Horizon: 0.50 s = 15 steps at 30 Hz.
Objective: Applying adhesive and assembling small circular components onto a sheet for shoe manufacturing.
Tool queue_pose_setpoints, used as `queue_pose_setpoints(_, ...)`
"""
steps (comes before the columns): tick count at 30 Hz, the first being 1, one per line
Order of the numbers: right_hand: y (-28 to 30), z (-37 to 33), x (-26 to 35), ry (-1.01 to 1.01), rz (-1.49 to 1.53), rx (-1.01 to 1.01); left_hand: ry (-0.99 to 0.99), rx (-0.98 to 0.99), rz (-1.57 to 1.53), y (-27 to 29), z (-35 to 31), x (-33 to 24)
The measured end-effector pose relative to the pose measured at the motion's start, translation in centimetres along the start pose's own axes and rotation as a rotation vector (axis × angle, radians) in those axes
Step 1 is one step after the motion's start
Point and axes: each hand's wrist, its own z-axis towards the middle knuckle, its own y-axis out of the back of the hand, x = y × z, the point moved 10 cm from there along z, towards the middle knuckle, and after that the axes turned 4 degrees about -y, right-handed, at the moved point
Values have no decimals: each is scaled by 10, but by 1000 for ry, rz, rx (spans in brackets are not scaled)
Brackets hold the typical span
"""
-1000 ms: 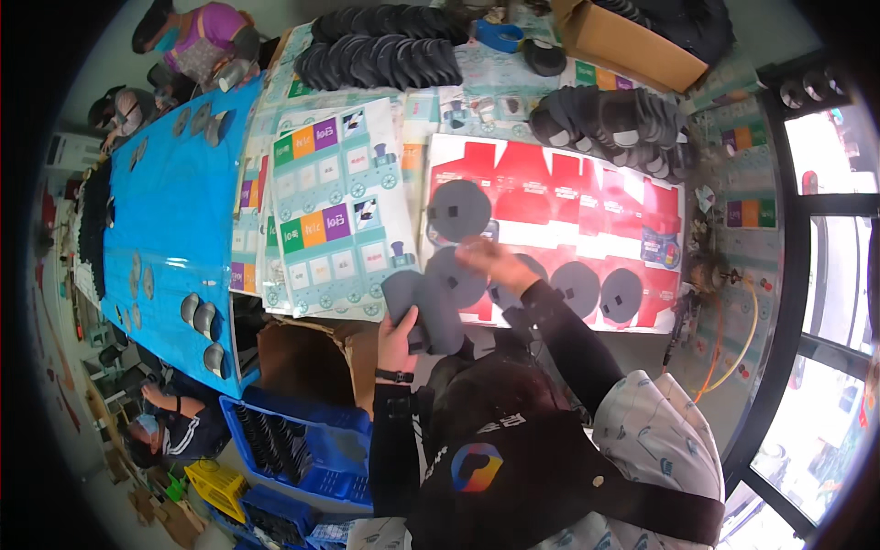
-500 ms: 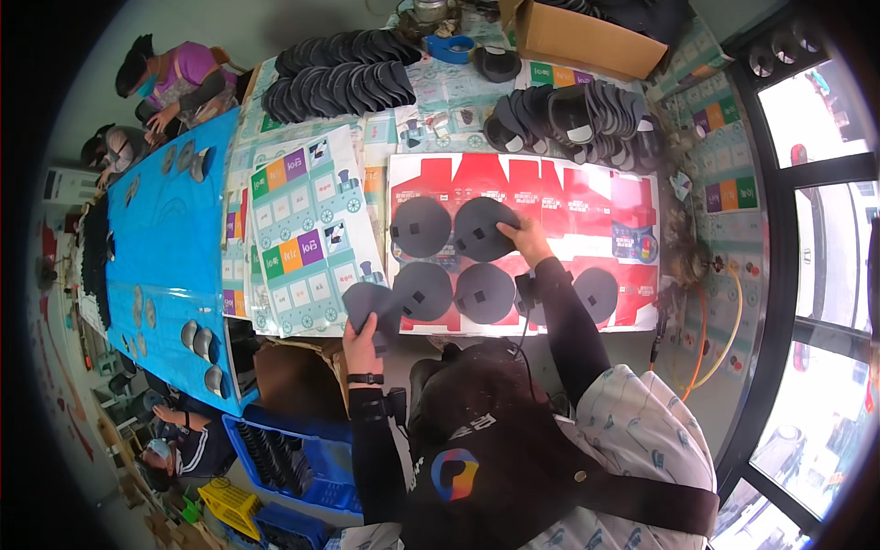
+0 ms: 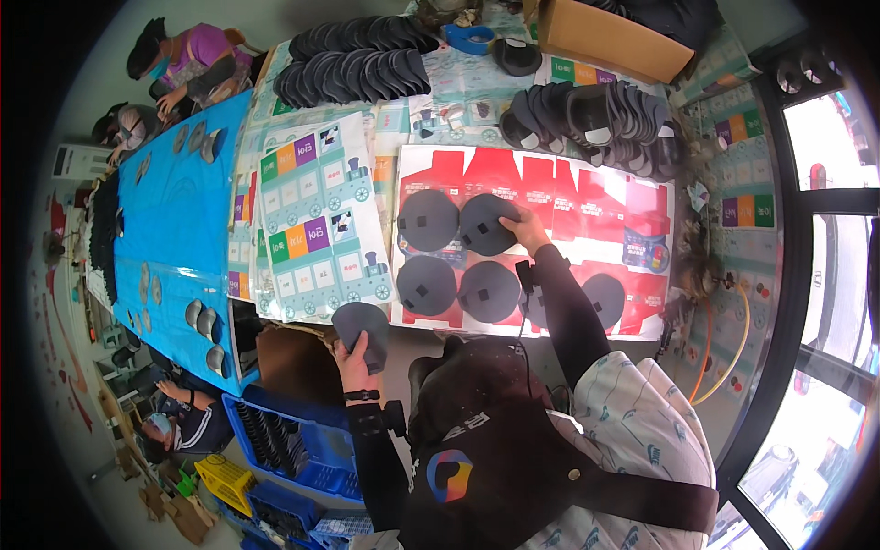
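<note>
My left hand grips a dark grey, rounded flat piece just off the front edge of the table; whether it is one piece or a few stacked is unclear. At the table's middle, my right hand pinches the right edge of a dark grey round piece, which lies on a red-and-white printed sheet. Beside it lies another round piece with a small black square. In the nearer row are more such pieces; my right forearm partly hides one.
Printed train sheets lie to the left. Stacks of dark curved pieces, a blue tape dispenser and a cardboard box stand at the back. People sit around a blue table. Blue crates stand lower left.
My left hand has drawn slightly left, away from the table edge, with its piece. My right hand stays at the same round piece. The whole view has shifted a little.
</note>
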Motion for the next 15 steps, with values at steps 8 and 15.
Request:
queue_pose_setpoints(8,17,-6,21,104,-438,-167,85,40,36,-47,-3,4)
queue_pose_setpoints(15,-47,-114,67,-60,17,222,207,282,136,-167,-3,32)
